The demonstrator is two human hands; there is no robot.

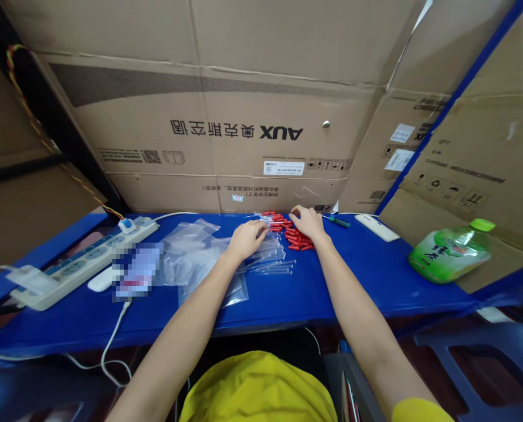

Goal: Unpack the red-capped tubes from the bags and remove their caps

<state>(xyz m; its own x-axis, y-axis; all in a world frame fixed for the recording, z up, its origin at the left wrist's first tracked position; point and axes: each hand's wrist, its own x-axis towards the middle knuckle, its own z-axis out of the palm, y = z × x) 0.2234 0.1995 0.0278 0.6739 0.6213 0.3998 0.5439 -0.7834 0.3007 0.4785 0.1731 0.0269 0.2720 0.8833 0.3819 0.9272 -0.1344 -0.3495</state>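
Note:
My left hand [247,239] is over the left side of a spread of thin clear plastic sticks [272,252]. Its fingers are curled in towards the thumb, and anything between them is too small to make out. Beside the sticks, to the right, lies a heap of small red pieces [299,239], handle-like in shape. My right hand [309,224] rests at the far edge of this heap with bent fingers close together near the red pieces; what they grip, if anything, cannot be seen. Clear plastic bags [191,255] lie left of my left forearm.
A green-handled screwdriver [339,221] and a white flat bar [377,227] lie to the right, near a green bottle [452,252] on its side. A power strip [90,258] with cables stands left. Cardboard [244,88] walls the back of the blue table [288,299].

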